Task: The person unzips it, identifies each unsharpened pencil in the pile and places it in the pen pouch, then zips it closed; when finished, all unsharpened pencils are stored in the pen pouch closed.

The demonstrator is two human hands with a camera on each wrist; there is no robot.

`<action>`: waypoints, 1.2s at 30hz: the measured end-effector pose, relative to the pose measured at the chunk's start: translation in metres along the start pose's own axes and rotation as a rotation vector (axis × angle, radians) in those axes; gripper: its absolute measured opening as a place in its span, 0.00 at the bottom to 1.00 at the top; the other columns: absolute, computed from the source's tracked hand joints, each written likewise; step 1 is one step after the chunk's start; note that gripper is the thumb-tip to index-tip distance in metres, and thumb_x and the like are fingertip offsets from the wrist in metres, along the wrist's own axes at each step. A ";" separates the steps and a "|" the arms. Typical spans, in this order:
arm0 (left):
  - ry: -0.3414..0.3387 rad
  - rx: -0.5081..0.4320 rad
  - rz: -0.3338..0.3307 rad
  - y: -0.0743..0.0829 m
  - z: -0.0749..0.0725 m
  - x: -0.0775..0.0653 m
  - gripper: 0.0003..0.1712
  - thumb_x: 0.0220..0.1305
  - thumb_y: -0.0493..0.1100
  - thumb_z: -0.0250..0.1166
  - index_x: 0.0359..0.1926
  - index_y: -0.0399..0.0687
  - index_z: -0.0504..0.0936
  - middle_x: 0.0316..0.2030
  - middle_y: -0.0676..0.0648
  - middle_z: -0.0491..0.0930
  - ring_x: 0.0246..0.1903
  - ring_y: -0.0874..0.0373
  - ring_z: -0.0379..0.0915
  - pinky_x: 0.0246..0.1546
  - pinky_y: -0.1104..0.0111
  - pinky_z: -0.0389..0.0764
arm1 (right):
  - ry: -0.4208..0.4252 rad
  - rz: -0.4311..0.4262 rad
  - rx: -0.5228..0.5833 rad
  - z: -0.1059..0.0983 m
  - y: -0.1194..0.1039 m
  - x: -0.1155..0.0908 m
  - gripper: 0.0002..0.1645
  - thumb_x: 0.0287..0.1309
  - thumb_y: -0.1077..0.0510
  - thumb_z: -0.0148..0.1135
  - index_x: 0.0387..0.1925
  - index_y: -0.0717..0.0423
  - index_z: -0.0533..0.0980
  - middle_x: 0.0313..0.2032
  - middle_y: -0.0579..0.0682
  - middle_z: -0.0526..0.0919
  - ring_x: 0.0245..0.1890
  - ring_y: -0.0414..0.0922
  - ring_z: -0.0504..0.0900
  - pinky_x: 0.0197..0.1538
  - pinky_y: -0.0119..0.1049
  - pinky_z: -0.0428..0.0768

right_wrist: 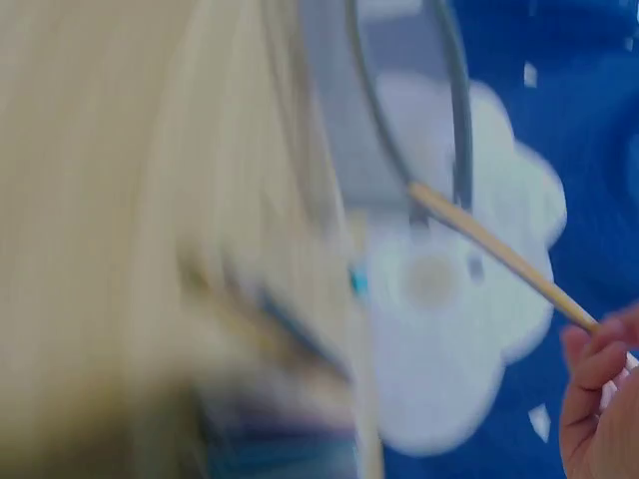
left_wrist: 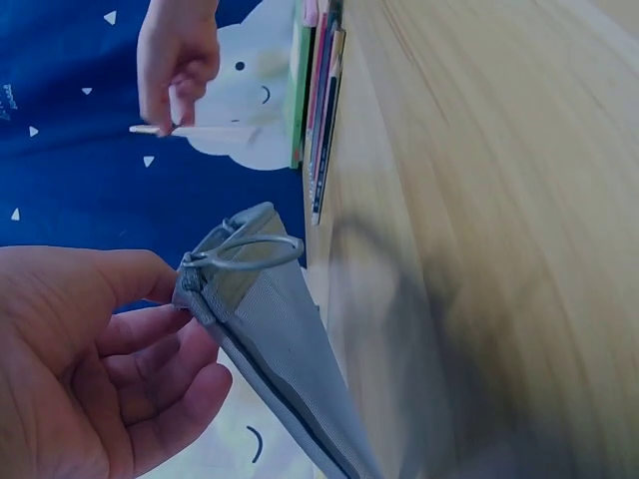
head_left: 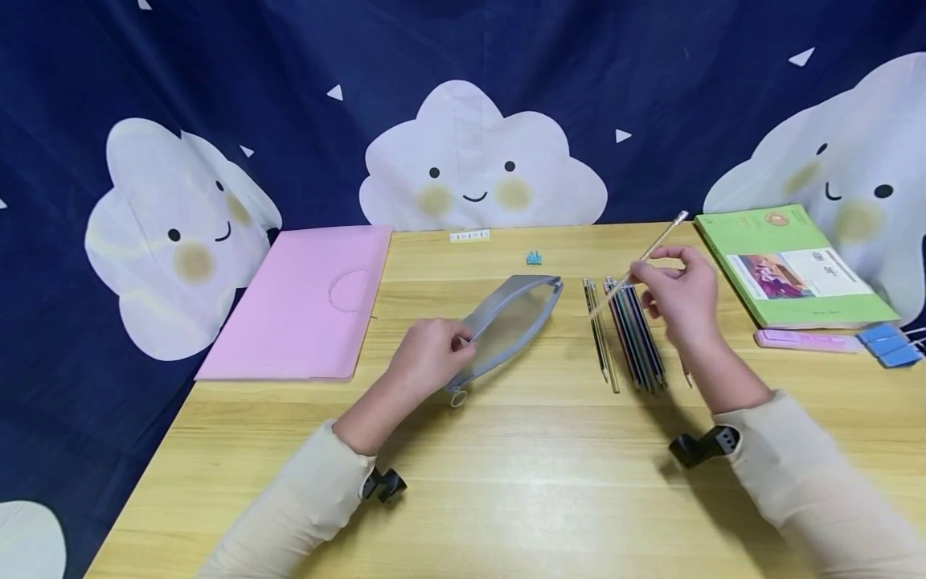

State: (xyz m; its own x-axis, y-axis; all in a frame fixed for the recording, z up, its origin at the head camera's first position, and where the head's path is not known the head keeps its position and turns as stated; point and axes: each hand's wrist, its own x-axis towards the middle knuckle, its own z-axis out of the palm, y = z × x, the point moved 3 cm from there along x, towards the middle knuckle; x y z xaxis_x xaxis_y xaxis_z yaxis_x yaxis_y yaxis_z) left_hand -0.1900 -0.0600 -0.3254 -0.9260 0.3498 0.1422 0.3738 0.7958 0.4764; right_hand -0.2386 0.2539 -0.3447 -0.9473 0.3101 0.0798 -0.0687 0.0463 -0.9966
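My left hand [head_left: 428, 362] pinches the edge of a grey mesh zipper pouch [left_wrist: 290, 349], whose mouth gapes toward the right in the head view. A ring pull [left_wrist: 245, 251] hangs at the pouch's near end. Between thumb and fingers, my right hand [head_left: 683, 293] holds a tan pencil [right_wrist: 509, 257], tilted, above the table. In the right wrist view the pencil's far end overlaps the pouch opening; contact cannot be told. Below the right hand lie several dark pencils [head_left: 637, 342] in a row, with a few more pencils [head_left: 599, 334] just left of them.
A pink folder [head_left: 297, 305] lies at the left. On the right are a green book [head_left: 788, 233], a pink highlighter-like item [head_left: 806, 341] and a blue clip [head_left: 888, 344]. At the back sit a small teal binder clip [head_left: 534, 257] and a white strip [head_left: 469, 236].
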 end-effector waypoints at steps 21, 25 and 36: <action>0.052 -0.115 0.071 0.022 0.022 0.001 0.07 0.55 0.42 0.57 0.30 0.46 0.81 0.21 0.55 0.76 0.19 0.69 0.69 0.18 0.80 0.70 | -0.381 0.578 0.174 0.112 0.016 -0.075 0.28 0.51 0.59 0.57 0.53 0.61 0.60 0.26 0.50 0.81 0.11 0.35 0.73 0.10 0.22 0.66; 0.042 -0.146 0.056 0.021 0.022 0.001 0.08 0.55 0.42 0.57 0.31 0.45 0.81 0.21 0.55 0.77 0.19 0.70 0.70 0.19 0.80 0.71 | -0.462 0.580 0.215 0.108 0.014 -0.075 0.33 0.54 0.59 0.55 0.60 0.61 0.54 0.31 0.51 0.80 0.14 0.36 0.76 0.14 0.22 0.70; 0.083 -0.266 -0.027 0.011 0.014 0.001 0.07 0.54 0.42 0.58 0.30 0.45 0.81 0.19 0.56 0.75 0.16 0.69 0.69 0.13 0.77 0.72 | -0.308 0.327 0.200 0.038 -0.007 -0.040 0.24 0.50 0.59 0.59 0.50 0.60 0.66 0.28 0.51 0.81 0.15 0.40 0.77 0.15 0.27 0.73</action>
State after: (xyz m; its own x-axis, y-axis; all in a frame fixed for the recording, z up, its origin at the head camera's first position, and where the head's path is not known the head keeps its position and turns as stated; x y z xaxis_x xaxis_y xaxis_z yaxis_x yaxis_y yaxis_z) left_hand -0.1860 -0.0438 -0.3321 -0.9407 0.2797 0.1922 0.3322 0.6428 0.6902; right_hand -0.2124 0.2054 -0.3418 -0.9757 -0.0184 -0.2185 0.2177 -0.1995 -0.9554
